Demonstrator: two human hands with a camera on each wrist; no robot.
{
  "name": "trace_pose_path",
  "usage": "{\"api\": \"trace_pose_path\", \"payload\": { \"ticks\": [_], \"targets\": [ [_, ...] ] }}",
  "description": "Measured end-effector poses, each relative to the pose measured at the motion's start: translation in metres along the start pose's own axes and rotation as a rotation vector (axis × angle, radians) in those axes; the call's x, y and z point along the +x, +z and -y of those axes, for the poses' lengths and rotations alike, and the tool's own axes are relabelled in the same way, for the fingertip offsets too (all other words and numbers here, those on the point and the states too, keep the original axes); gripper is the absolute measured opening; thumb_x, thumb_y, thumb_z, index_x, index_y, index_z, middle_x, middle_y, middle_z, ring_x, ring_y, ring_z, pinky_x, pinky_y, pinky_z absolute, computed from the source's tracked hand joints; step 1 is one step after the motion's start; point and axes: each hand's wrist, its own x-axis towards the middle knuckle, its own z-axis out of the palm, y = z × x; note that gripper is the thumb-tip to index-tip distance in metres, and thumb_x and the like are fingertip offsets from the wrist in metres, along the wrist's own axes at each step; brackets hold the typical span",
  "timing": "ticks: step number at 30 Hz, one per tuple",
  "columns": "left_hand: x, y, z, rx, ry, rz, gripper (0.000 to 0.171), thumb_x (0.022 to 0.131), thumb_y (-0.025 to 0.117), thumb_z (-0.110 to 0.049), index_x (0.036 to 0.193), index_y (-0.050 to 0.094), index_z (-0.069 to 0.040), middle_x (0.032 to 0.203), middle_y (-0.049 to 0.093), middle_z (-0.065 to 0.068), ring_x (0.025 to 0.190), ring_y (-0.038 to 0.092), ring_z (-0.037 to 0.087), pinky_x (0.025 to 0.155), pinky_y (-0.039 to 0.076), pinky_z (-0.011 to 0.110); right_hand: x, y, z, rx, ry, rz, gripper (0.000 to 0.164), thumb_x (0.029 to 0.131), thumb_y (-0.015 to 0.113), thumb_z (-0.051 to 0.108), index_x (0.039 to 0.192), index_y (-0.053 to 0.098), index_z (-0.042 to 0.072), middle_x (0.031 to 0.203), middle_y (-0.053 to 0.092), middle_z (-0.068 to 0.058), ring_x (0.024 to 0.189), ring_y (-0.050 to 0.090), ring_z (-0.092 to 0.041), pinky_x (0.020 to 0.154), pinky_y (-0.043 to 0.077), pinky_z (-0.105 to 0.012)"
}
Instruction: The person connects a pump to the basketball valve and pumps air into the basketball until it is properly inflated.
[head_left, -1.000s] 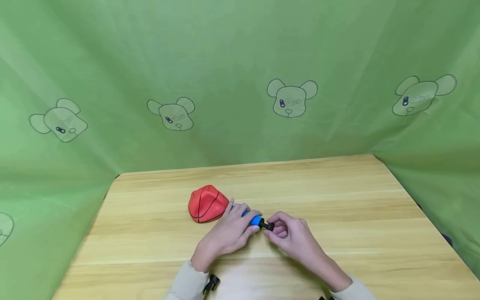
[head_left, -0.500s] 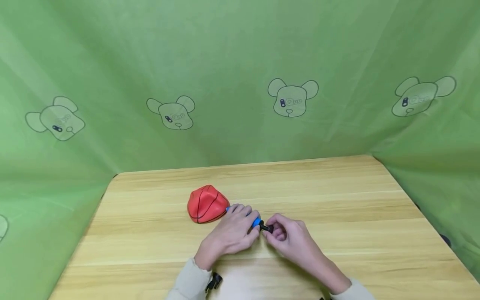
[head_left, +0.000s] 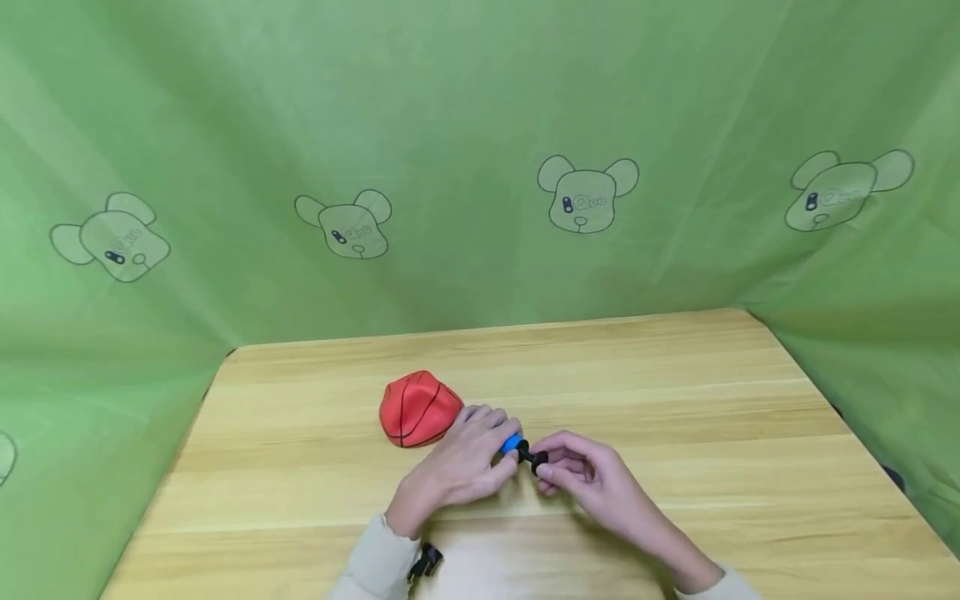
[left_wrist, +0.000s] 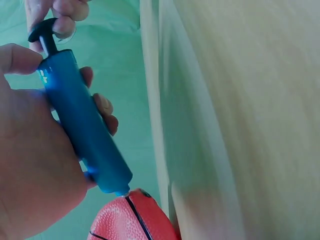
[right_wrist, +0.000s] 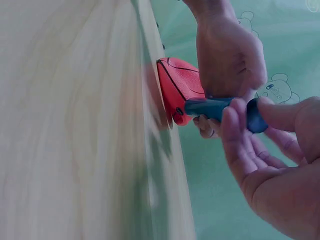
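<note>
Right hand (head_left: 600,482) shifted slightly right and nearer since earlier frame; thumb and fingers pinch black handle (head_left: 538,462). Left hand (head_left: 461,464) wraps blue pump (left_wrist: 90,122), fingers curled round, seemingly to keep it steady and aligned. Pump's far-left tip meets dented red ball (head_left: 417,410), on table (head_left: 712,417) left of right hand.

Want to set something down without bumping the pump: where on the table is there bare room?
In the head view, bare table lies right of the right grip, out to the table's right edge, and left of and behind the red ball. Crowded: the middle, where ball, left grip, blue pump and right grip sit close together.
</note>
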Motion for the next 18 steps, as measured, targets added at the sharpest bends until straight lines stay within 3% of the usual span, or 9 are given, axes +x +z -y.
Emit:
{"api": "trace_pose_path", "payload": {
  "ticks": [5, 10, 14, 18],
  "targets": [
    [-0.001, 0.0, 0.002, 0.013, 0.004, -0.001, 0.021, 0.096, 0.045, -0.032, 0.105, 0.058, -0.019, 0.097, 0.051, -0.005, 0.095, 0.049, 0.016, 0.097, 0.04, 0.04, -0.01, -0.011, 0.004, 0.033, -0.03, 0.011, 0.016, 0.096, 0.067, -0.001, 0.112, 0.066, -0.001, 0.094, 0.07, -0.021, 0.075, 0.072, -0.029, 0.069, 0.06, -0.036],
    [-0.001, -0.005, 0.004, 0.008, -0.016, -0.023, 0.015, 0.096, 0.046, -0.031, 0.099, 0.056, -0.02, 0.091, 0.049, -0.007, 0.089, 0.047, 0.014, 0.094, 0.039, 0.039, -0.021, -0.026, 0.008, 0.106, -0.133, 0.071, 0.02, 0.095, 0.061, -0.011, 0.114, 0.063, -0.004, 0.092, 0.07, -0.017, 0.076, 0.072, -0.028, 0.066, 0.06, -0.039],
    [-0.001, -0.007, 0.002, 0.006, 0.011, -0.063, 0.011, 0.094, 0.047, -0.029, 0.09, 0.053, -0.021, 0.083, 0.045, -0.008, 0.083, 0.044, 0.013, 0.089, 0.038, 0.038, -0.011, -0.026, 0.004, 0.203, -0.167, 0.184, 0.019, 0.097, 0.055, -0.015, 0.114, 0.059, -0.009, 0.093, 0.07, -0.023, 0.077, 0.072, -0.03, 0.064, 0.06, -0.041],
    [-0.001, -0.007, -0.003, 0.036, 0.031, -0.108, 0.011, 0.093, 0.047, -0.028, 0.088, 0.055, -0.021, 0.08, 0.046, -0.008, 0.079, 0.044, 0.013, 0.087, 0.039, 0.038, 0.007, -0.018, -0.004, 0.182, -0.167, 0.218, 0.016, 0.099, 0.054, -0.013, 0.113, 0.061, -0.008, 0.089, 0.069, -0.024, 0.071, 0.071, -0.028, 0.063, 0.06, -0.039]
  ]
}}
